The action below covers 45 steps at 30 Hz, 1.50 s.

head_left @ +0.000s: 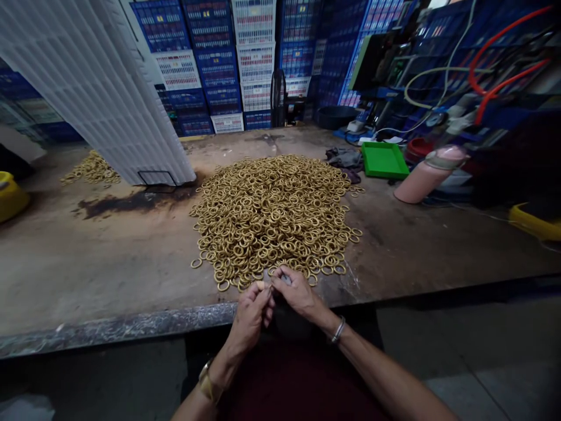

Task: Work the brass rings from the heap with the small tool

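Observation:
A wide heap of brass-coloured rings (272, 216) lies on the worn workbench (144, 275). Just in front of the heap, at the bench's front edge, both hands meet with their fingertips close together. My left hand (255, 310) is closed in a pinch, with a watch on its wrist. My right hand (295, 290) is closed too, with fingers curled and a bracelet on its wrist. A small grey piece shows at the fingers of my right hand. What the fingertips pinch is too small to make out.
Stacked white trays (114, 93) stand at the back left beside a smaller ring pile (94, 169). Toward the right are a green tray (384, 159), a pink bottle (427, 175), a dark cloth (344, 159) and a yellow container (532, 222). Blue and white crates (219, 64) line the back.

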### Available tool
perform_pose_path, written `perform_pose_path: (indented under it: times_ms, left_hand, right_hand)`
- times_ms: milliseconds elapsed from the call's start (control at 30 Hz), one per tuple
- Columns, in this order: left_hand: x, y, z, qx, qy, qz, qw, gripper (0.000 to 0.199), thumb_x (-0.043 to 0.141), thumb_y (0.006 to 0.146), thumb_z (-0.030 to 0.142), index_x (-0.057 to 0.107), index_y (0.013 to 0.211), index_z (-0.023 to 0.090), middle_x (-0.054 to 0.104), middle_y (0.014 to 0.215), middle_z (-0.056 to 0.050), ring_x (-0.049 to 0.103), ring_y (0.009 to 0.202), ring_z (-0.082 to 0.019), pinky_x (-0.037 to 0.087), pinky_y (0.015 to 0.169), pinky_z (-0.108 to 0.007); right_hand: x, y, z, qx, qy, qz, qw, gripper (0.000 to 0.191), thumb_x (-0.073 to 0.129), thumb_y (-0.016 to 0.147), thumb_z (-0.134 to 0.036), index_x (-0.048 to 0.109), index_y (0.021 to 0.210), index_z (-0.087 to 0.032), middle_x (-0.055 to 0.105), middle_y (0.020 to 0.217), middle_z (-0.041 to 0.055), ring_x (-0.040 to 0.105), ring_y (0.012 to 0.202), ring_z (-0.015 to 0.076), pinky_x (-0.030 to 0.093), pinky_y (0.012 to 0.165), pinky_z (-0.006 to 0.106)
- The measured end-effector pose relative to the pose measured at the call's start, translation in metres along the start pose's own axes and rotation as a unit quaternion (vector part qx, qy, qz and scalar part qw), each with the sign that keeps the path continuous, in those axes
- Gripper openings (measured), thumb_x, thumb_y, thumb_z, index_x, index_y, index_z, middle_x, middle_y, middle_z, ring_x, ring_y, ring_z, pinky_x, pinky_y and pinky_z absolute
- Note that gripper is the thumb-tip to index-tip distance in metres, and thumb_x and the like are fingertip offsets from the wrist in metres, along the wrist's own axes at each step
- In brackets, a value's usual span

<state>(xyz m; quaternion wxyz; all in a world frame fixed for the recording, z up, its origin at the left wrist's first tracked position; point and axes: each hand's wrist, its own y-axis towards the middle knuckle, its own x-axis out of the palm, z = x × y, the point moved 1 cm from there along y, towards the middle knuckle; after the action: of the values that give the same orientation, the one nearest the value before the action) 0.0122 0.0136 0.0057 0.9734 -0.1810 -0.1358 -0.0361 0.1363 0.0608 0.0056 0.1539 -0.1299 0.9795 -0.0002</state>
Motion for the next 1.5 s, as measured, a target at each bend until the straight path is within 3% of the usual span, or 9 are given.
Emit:
perform_pose_path:
  times_ms: [167,367,600,733,867,1000,1100,1300,1500]
  left_hand:
    - [-0.001,-0.001,0.000,0.007,-0.009,0.008,1.000,0.031,0.056,0.074,0.048,0.050,0.078,0.017,0.048,0.060,0.005,0.039,0.042,-0.005,0.027,0.038,-0.015]
    - [-0.001,0.001,-0.003,0.021,0.032,0.025,0.999,0.030,0.053,0.076,0.047,0.049,0.077,0.017,0.047,0.060,0.005,0.039,0.043,-0.005,0.028,0.039,-0.015]
    - [-0.001,-0.003,0.003,0.020,0.070,0.042,0.996,0.032,0.053,0.075,0.049,0.044,0.069,0.018,0.046,0.055,0.006,0.038,0.040,-0.005,0.028,0.038,-0.015]
    - [-0.001,-0.017,0.006,0.001,0.029,-0.002,1.000,0.030,0.054,0.076,0.046,0.046,0.070,0.018,0.045,0.054,0.006,0.036,0.039,-0.004,0.027,0.037,-0.015]
    - [-0.001,-0.025,0.008,-0.017,-0.088,-0.046,0.995,0.026,0.058,0.075,0.042,0.048,0.074,0.018,0.050,0.060,0.004,0.037,0.040,-0.004,0.029,0.036,-0.016]
    - [-0.003,-0.020,0.007,-0.052,-0.166,-0.019,0.985,0.028,0.061,0.073,0.040,0.049,0.072,0.016,0.058,0.075,-0.002,0.044,0.047,-0.005,0.031,0.037,-0.016]
    - [-0.003,-0.016,0.006,-0.055,-0.188,-0.011,0.980,0.025,0.062,0.072,0.037,0.051,0.073,0.015,0.060,0.076,-0.003,0.047,0.049,-0.007,0.032,0.038,-0.017]
    - [-0.009,-0.017,0.004,-0.109,-0.271,0.003,0.957,0.028,0.069,0.066,0.030,0.060,0.088,0.015,0.061,0.071,-0.002,0.052,0.053,-0.009,0.035,0.042,-0.017]
    - [-0.015,-0.004,-0.002,-0.144,-0.299,0.058,0.941,0.023,0.076,0.056,0.024,0.058,0.065,0.012,0.062,0.068,-0.004,0.056,0.057,-0.012,0.037,0.042,-0.017]
  right_hand:
    - [-0.004,-0.003,0.006,-0.012,-0.086,0.034,0.996,0.017,0.044,0.078,-0.027,0.051,0.066,-0.017,0.046,0.055,-0.0041,0.040,0.051,0.0082,0.031,0.050,0.019]
    - [-0.001,-0.016,0.011,-0.119,-0.279,-0.046,0.952,0.012,0.043,0.074,-0.014,0.053,0.069,-0.018,0.053,0.061,-0.0018,0.043,0.055,0.0095,0.025,0.053,0.021]
    - [0.003,-0.016,0.008,-0.099,-0.343,-0.062,0.932,0.014,0.044,0.071,-0.010,0.054,0.076,-0.019,0.057,0.063,-0.0010,0.045,0.055,0.0103,0.021,0.052,0.023]
    - [-0.001,-0.013,0.008,-0.062,-0.394,-0.044,0.916,0.016,0.043,0.075,-0.013,0.055,0.084,-0.019,0.061,0.068,0.0011,0.051,0.058,0.0121,0.022,0.053,0.024]
    - [-0.005,-0.009,0.008,-0.048,-0.400,-0.006,0.915,0.017,0.044,0.077,-0.015,0.053,0.090,-0.019,0.064,0.075,0.0030,0.056,0.065,0.0137,0.026,0.056,0.023]
    - [-0.002,-0.005,0.003,-0.053,-0.391,0.021,0.918,0.022,0.046,0.081,-0.023,0.049,0.103,-0.020,0.065,0.083,0.0035,0.059,0.073,0.0151,0.028,0.059,0.023]
    - [0.003,-0.002,-0.001,-0.045,-0.421,0.012,0.906,0.018,0.047,0.082,-0.027,0.050,0.099,-0.021,0.065,0.081,0.0028,0.059,0.072,0.0162,0.027,0.058,0.024]
    - [0.007,0.000,-0.003,-0.015,-0.442,0.001,0.897,0.020,0.046,0.078,-0.016,0.054,0.095,-0.022,0.065,0.083,0.0029,0.058,0.073,0.0159,0.026,0.058,0.025]
    - [0.004,0.000,0.001,-0.023,-0.388,0.025,0.921,0.020,0.044,0.074,-0.011,0.055,0.089,-0.021,0.064,0.084,0.0024,0.057,0.078,0.0142,0.030,0.065,0.023]
